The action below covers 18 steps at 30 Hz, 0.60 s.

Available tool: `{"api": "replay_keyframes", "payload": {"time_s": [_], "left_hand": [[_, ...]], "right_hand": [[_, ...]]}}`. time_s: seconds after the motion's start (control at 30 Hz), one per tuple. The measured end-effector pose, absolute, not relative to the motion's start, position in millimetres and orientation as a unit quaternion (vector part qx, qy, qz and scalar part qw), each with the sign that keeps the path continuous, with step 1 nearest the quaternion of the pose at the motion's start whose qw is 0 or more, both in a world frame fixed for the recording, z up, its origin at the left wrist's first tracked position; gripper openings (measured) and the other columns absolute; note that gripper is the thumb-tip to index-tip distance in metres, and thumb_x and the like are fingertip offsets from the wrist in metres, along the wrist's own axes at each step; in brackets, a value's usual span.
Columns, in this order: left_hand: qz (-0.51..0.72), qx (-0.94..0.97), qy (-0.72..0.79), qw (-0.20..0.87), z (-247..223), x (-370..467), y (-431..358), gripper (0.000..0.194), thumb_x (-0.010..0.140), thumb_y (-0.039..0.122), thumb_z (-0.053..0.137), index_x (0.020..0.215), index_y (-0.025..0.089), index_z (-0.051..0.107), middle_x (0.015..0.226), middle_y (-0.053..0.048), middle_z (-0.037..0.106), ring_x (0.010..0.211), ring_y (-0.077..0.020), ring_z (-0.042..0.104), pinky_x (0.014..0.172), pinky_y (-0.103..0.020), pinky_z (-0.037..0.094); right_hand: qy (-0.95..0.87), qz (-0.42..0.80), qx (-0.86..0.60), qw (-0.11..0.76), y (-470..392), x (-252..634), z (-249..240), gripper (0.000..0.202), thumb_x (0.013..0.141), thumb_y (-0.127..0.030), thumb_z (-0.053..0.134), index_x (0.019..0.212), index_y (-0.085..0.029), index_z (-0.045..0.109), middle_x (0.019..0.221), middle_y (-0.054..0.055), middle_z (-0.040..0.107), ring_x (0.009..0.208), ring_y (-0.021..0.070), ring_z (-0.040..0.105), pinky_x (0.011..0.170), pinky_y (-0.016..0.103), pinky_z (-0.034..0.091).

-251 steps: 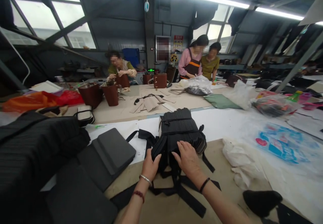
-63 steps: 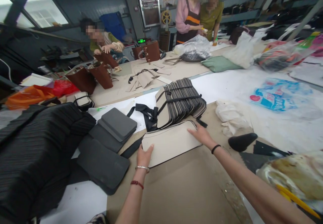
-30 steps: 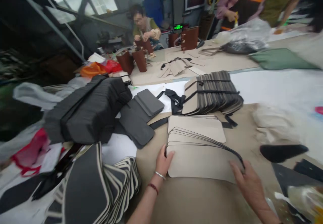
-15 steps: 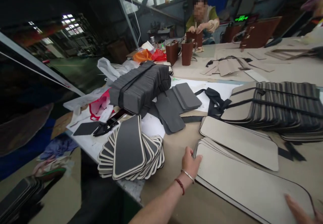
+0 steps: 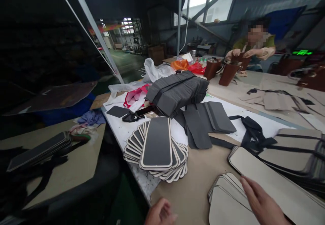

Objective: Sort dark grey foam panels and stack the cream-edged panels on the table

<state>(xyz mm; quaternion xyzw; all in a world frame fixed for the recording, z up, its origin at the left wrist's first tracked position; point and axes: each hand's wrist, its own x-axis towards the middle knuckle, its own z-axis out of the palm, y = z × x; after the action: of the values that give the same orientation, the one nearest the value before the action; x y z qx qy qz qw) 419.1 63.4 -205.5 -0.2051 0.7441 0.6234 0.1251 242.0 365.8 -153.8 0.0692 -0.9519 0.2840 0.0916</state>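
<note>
Workbench (image 5: pixel 193 191): tan sheet running to near edge at 7 o'clock.
Right hand (image 5: pixel 261 203): fingers spread, pressing flat on beige rounded panels (image 5: pixel 228 201).
Left hand (image 5: pixel 160 215): fingers curling loosely, holding nothing.
Black-faced fanned stack (image 5: pixel 157 149): lying at 11 o'clock.

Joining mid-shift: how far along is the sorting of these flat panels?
Looks done: a fanned pile of dark-faced panels at the table edge. In hand: the right hand rests on loose beige panels; the left hand is free. Left: a strapped bundle and a tied grey stack.
</note>
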Motion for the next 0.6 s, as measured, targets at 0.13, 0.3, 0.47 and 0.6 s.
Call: {"api": "replay_keyframes", "payload": {"time_s": [0.13,0.3,0.47,0.6], "left_hand": [[0.691,-0.305,0.654,0.022,-182,420,6,0.058,0.061,0.075,0.052,0.071,0.017,0.05,0.062,0.0,0.056,0.058,-0.0128,0.053,0.055,-0.024,0.04],[0.765,-0.352,0.526,0.116,-159,386,-31,0.079,0.048,0.088,0.043,0.075,0.014,0.051,0.06,-0.005,0.061,0.047,-0.014,0.057,0.045,-0.023,0.039],[0.805,-0.256,0.497,0.201,-149,371,-40,0.079,0.046,0.083,0.053,0.078,0.01,0.055,0.06,-0.008,0.062,0.046,-0.013,0.057,0.044,-0.022,0.04],[0.829,-0.188,0.478,0.219,-152,368,-37,0.076,0.047,0.078,0.06,0.089,0.014,0.056,0.062,-0.001,0.059,0.048,-0.0097,0.053,0.045,-0.021,0.04]], "right_hand": [[-0.93,0.33,0.162,-0.006,246,195,-107,0.048,0.079,-0.056,0.034,0.091,-0.019,0.063,0.093,0.012,0.068,0.089,0.0283,0.063,0.076,0.036,0.048],[-0.935,0.251,0.218,-0.123,121,154,-77,0.053,0.087,-0.05,0.025,0.075,-0.015,0.063,0.079,0.015,0.067,0.077,0.0255,0.062,0.07,0.033,0.044],[-0.936,0.242,0.16,-0.199,48,142,-84,0.058,0.088,-0.053,0.026,0.087,-0.007,0.062,0.091,0.02,0.064,0.086,0.0265,0.061,0.076,0.034,0.045],[-0.931,0.261,0.156,-0.201,31,145,-93,0.051,0.081,-0.054,0.042,0.094,-0.008,0.061,0.089,0.016,0.065,0.087,0.0284,0.061,0.078,0.037,0.046]]}}
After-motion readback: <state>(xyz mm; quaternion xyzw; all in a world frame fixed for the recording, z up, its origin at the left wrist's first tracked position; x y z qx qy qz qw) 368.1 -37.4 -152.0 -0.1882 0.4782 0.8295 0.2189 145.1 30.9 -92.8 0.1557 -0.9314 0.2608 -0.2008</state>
